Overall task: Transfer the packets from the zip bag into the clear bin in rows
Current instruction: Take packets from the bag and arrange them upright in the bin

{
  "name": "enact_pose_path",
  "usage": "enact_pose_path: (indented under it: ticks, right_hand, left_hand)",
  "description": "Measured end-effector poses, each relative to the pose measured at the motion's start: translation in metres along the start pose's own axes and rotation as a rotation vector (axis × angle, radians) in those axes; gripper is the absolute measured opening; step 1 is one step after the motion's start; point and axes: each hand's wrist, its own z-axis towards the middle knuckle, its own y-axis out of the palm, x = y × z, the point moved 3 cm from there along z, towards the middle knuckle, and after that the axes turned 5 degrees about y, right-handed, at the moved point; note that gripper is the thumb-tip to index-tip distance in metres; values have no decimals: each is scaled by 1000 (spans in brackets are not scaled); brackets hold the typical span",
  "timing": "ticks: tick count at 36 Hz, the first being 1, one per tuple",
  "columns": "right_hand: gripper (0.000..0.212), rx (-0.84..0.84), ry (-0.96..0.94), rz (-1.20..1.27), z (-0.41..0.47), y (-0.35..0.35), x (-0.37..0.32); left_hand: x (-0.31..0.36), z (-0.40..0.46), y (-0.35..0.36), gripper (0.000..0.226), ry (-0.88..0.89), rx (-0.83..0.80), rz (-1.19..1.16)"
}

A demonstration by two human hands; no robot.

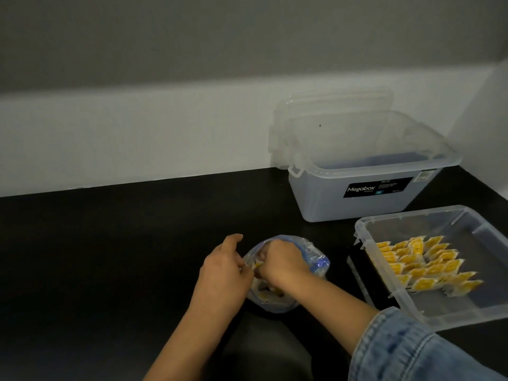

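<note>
**Bin partly filled, more packets still in the bag**

Taking the crumpled clear plastic zip bag with a blue seal strip point(286, 270) as the landmark: it sits on the black surface point(110, 257), mouth open. The left hand point(222, 268) is at the bag's left edge, fingers curled on the rim, apparently holding it open. The right hand point(280, 261) reaches into the mouth from the right, its grip curled around something inside; a bit of yellow shows at the fingers, so it probably pinches a packet, though blur hides the detail.

To the right of the bag lies the shallow clear plastic bin point(360, 229), holding several overlapping rows of small yellow-and-white packets point(423, 264). The bin's near and far parts remain bare. Beyond the bag, further right, stands a taller translucent lidded storage box point(357, 199), not in use.

By my reading the job is well begun but unfinished: yellow still shows inside the bag.
</note>
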Motion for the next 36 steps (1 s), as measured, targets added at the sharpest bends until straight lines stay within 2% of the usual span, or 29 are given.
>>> enact_pose_path:
  ticks: [3, 5, 6, 8, 10, 15, 17, 19, 21, 24, 28, 33, 36]
  right_hand:
    - [46, 171, -183, -67, -19, 0, 15]
    - [25, 335, -364, -5, -34, -3, 28]
    - [20, 352, -404, 0, -41, -7, 33]
    - [10, 310, -438, -10, -52, -14, 41]
    - [16, 262, -507, 42, -62, -24, 46]
    - [19, 177, -663, 370, -84, -46, 63]
    - [18, 161, -721, 520, -89, -50, 65]
    - [16, 179, -772, 616, -92, -52, 66]
    - [16, 202, -803, 652, -94, -53, 65]
    - [15, 221, -821, 652, -96, -50, 62]
    - [14, 223, -815, 667, -94, -47, 62]
    - [16, 164, -786, 899, -87, -44, 67]
    - [10, 141, -741, 1030, -84, -40, 69]
  left_hand:
    - [-3, 1, -1, 64, -3, 7, -5]
    - [-4, 2, -1, 63, -13, 5, -7]
    - [-4, 3, -1, 63, -20, 4, -5]
    - [-3, 4, -1, 63, -29, -1, 7]
    - [-2, 4, -1, 61, -31, -7, 5]
    - [4, 1, -7, 40, 8, 70, -85]
    - [10, 0, -9, 35, -7, 97, -201]
    - [15, -2, -7, 43, -67, 60, -480]
    - [21, -5, -2, 49, -189, -95, -861]
    - [31, -8, 3, 41, -280, -257, -1210]
    - [33, -5, 5, 37, -296, -212, -1370]
    - [32, -3, 6, 22, -290, -119, -1480]
    - [32, -2, 7, 20, -299, -78, -1497]
